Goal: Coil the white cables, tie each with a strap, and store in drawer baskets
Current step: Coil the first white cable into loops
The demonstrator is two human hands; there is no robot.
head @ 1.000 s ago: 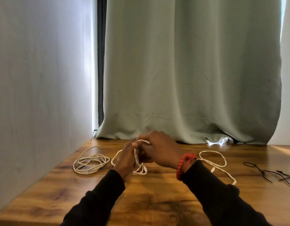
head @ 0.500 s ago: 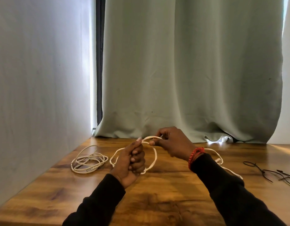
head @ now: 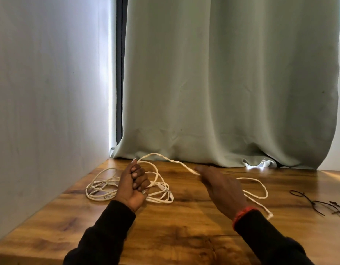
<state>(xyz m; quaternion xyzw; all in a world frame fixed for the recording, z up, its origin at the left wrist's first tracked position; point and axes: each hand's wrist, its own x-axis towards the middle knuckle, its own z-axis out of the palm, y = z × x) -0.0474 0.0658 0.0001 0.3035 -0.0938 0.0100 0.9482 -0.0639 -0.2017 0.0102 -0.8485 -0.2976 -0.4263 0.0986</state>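
Note:
My left hand [head: 135, 183] is a fist gripping several loops of a white cable [head: 159, 190] just above the wooden table [head: 184, 226]. From the fist the cable arcs up and to the right to my right hand [head: 220, 188], which pinches it at the fingertips, palm down. Beyond that hand the loose tail [head: 260, 190] curls on the table to the right. A second white cable [head: 100, 188] lies in a loose coil at the left, partly behind my left hand.
Thin black straps [head: 318, 204] lie at the table's right edge. A white wall [head: 41, 111] bounds the left side and a pale green curtain [head: 222, 83] hangs down to the table's back edge.
My right hand has slid to the right along the cable, away from the left fist, drawing out a longer stretch. The left hand still grips the loops.

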